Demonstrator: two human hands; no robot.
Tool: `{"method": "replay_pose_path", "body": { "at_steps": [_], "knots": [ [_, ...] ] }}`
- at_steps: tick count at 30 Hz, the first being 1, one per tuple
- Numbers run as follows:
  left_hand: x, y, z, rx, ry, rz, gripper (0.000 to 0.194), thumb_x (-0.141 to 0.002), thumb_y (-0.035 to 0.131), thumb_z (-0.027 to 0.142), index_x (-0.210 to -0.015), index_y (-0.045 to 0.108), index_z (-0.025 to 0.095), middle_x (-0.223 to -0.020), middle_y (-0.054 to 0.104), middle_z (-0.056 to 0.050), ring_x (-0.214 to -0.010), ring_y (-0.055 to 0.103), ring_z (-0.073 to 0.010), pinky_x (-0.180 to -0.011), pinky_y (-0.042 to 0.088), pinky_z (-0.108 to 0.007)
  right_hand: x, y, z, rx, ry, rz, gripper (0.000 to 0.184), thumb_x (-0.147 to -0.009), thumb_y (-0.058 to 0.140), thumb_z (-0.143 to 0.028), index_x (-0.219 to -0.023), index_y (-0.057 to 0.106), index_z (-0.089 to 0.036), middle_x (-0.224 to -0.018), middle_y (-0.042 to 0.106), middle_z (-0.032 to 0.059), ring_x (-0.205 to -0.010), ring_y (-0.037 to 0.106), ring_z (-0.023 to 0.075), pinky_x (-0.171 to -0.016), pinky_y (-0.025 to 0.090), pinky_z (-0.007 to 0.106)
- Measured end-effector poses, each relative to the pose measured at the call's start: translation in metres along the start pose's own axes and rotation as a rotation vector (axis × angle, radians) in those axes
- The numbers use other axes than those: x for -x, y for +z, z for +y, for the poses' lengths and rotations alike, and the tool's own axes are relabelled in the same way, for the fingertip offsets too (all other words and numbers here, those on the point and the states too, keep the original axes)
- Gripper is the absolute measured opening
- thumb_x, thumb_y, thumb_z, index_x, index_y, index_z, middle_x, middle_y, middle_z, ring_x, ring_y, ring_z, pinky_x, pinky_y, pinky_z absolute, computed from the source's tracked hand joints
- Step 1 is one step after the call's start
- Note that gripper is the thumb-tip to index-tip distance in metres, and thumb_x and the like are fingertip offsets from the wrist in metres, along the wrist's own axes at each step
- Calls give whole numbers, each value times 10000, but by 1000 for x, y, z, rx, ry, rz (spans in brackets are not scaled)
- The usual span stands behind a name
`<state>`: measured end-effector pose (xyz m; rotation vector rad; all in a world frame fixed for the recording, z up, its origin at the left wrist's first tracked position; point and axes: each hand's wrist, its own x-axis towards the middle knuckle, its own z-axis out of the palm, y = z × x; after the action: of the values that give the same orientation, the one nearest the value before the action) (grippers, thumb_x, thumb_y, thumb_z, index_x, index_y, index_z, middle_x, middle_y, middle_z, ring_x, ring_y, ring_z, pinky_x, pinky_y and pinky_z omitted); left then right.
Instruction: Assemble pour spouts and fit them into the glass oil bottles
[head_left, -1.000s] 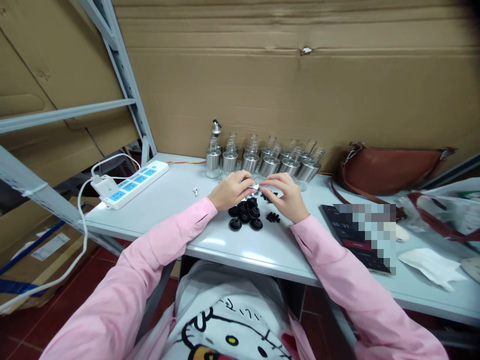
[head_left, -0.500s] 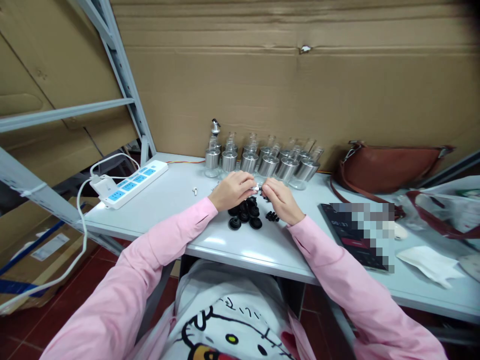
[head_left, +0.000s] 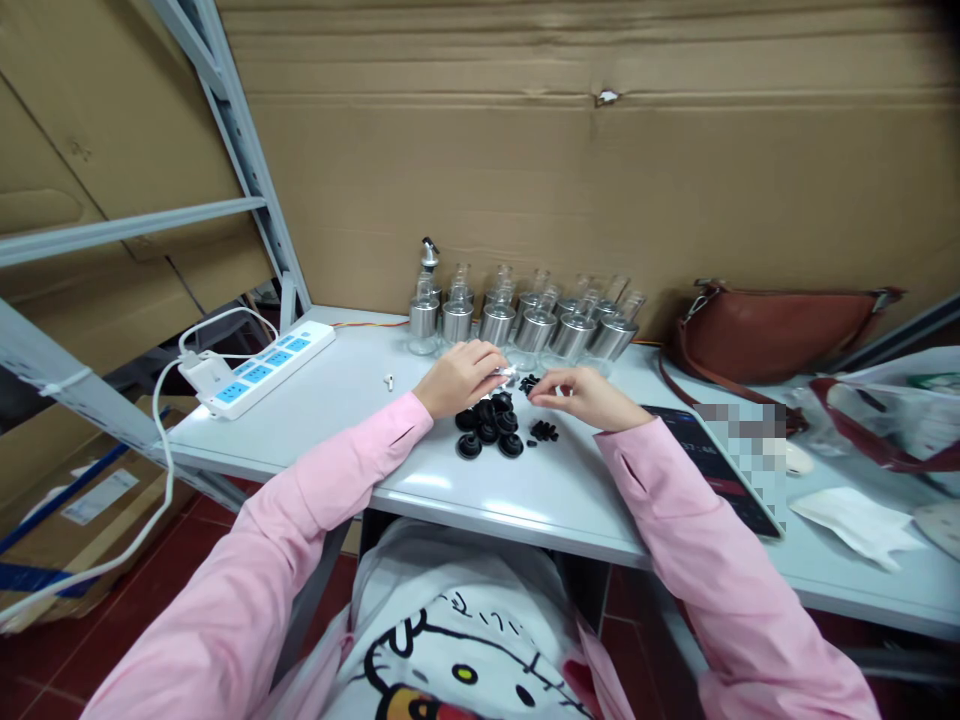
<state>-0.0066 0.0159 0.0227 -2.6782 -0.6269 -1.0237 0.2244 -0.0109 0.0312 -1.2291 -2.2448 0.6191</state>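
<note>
My left hand point(head_left: 459, 376) is closed around a small silver metal piece point(head_left: 508, 374), held just above a cluster of black round caps point(head_left: 489, 430) on the white table point(head_left: 352, 400). My right hand point(head_left: 587, 397) rests a little to the right, its fingers pinched together over a few tiny black parts point(head_left: 529, 383); what it pinches is too small to name. More tiny black parts point(head_left: 544, 432) lie just below it. Behind both hands stands a row of glass bottles with steel collars point(head_left: 525, 324).
A white and blue power strip point(head_left: 262, 367) lies at the table's left, with a small white earbud point(head_left: 389, 381) near it. A brown leather bag point(head_left: 772, 328), a dark tablet point(head_left: 712, 468), plastic bags and white paper point(head_left: 855, 522) crowd the right. Cardboard backs the table.
My right hand has drawn apart from my left hand and slid rightward and lower toward the tiny black parts. My left hand has stayed put with the silver piece.
</note>
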Motion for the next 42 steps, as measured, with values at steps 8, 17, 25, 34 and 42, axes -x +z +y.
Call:
{"method": "replay_pose_path", "body": {
  "at_steps": [8, 17, 25, 34, 42],
  "knots": [
    [-1, -1, 2, 9, 18, -8, 226, -929, 394, 307, -950, 552, 146, -936, 609, -66, -878, 544, -167, -776, 406, -285, 8, 3, -5, 128, -117, -390, 211, -598, 758, -402, -739, 742, -246, -810, 575, 43, -789, 537, 192, -756, 444, 322],
    [0, -1, 1, 14, 1, -13, 231, -926, 400, 315, -957, 556, 148, -939, 608, -75, -884, 551, -174, -782, 414, -293, 7, 5, -3, -15, -83, -336, 135, -671, 659, -312, -713, 684, -186, -773, 606, 30, -702, 547, 150, -667, 451, 275],
    [1, 0, -1, 9, 19, 23, 226, -921, 414, 314, -949, 556, 141, -925, 609, -70, -865, 552, -169, -769, 427, -286, 7, -6, 24, 131, 148, -132, 123, -598, 601, -50, -626, 608, -169, -583, 629, 12, -550, 570, 159, -557, 447, 277],
    [1, 0, -1, 4, 19, 29, 229, -921, 413, 316, -943, 553, 136, -928, 612, -70, -858, 559, -173, -765, 433, -287, 8, -2, 28, 33, 130, -333, 256, -605, 558, -39, -786, 693, -160, -709, 707, 36, -639, 646, 174, -623, 516, 279],
    [1, 1, 0, 15, 4, 19, 219, -918, 421, 314, -936, 551, 140, -932, 613, -72, -869, 566, -174, -777, 434, -289, 6, -3, 13, 70, 115, -330, 268, -783, 510, -305, -871, 697, -135, -858, 703, 88, -777, 625, 197, -744, 475, 308]
  ]
}}
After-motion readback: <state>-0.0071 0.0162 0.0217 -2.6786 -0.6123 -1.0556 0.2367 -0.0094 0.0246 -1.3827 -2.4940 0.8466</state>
